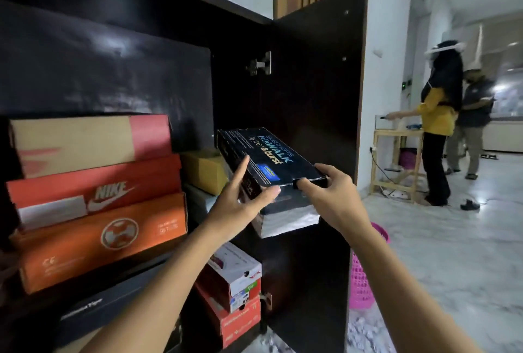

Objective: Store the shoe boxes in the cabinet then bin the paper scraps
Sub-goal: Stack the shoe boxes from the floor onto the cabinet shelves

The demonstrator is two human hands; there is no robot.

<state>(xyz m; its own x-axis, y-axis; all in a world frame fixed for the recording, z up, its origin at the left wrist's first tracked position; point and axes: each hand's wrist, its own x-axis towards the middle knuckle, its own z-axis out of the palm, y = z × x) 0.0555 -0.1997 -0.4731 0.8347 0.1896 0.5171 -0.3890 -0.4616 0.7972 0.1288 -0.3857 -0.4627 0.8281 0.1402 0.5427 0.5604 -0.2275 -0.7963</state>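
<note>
A black shoe box [266, 151] with blue and yellow lettering rests tilted on a white box [285, 222] on the upper shelf of the dark cabinet [314, 75]. My left hand [240, 197] grips its near left corner, forefinger stretched along the side. My right hand [328, 191] holds its near right corner, thumb on the front edge. Three orange and red shoe boxes [96, 200] are stacked to the left on the same shelf. White paper scraps [365, 333] lie on the floor by the cabinet door.
A pink basket [360, 282] stands on the floor behind the open cabinet door. More boxes [235, 293] fill the lower shelf. A small yellow box [205, 170] sits at the shelf's back. Two people [452, 120] stand by a wooden table [396, 166] at the far right.
</note>
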